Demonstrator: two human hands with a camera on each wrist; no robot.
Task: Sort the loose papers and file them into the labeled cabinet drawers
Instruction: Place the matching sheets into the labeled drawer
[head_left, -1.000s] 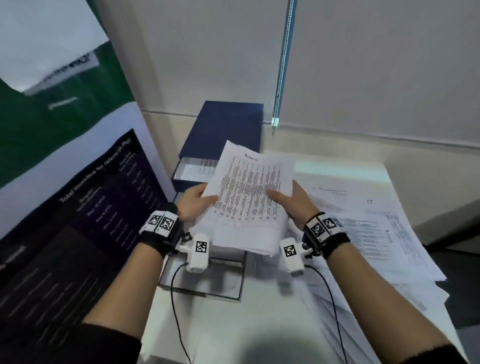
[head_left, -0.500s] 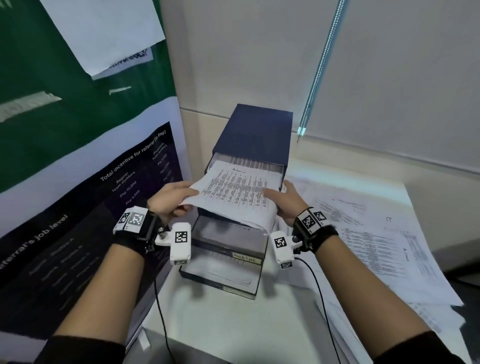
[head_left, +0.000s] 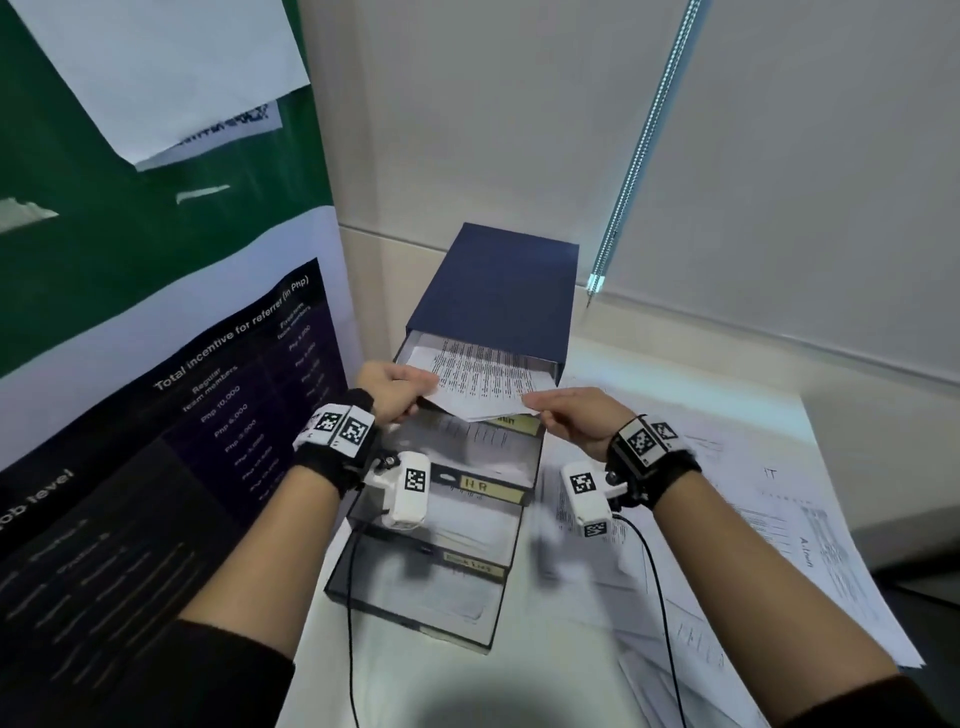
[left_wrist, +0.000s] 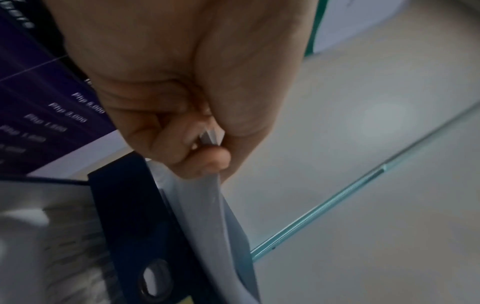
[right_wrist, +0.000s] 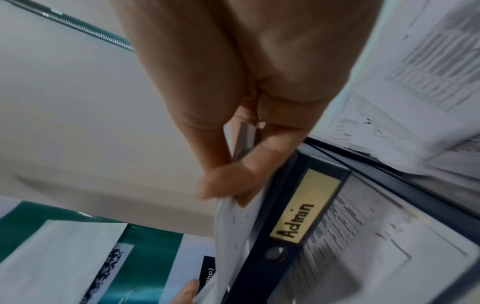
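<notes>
A stack of printed papers (head_left: 480, 376) lies partly inside the top drawer of a dark blue desk cabinet (head_left: 498, 283). My left hand (head_left: 395, 387) pinches the stack's near left corner, seen as white paper (left_wrist: 215, 197) under my thumb. My right hand (head_left: 571, 415) pinches the near right corner, and the sheet (right_wrist: 233, 222) hangs beside the drawer front labeled "Admin" (right_wrist: 298, 218). Below, pulled-out drawers step toward me, one labeled "HR" (head_left: 480, 486) and a lower one (head_left: 467, 564) with a blurred label.
Loose printed papers (head_left: 769, 519) cover the white table to the right of the cabinet. A poster panel (head_left: 156, 415) stands close on the left. A blind's cord (head_left: 639, 150) hangs against the wall behind.
Both hands carried the stack forward and down from above the cabinet into the top drawer. The view also shifted, so the lower open drawers now show.
</notes>
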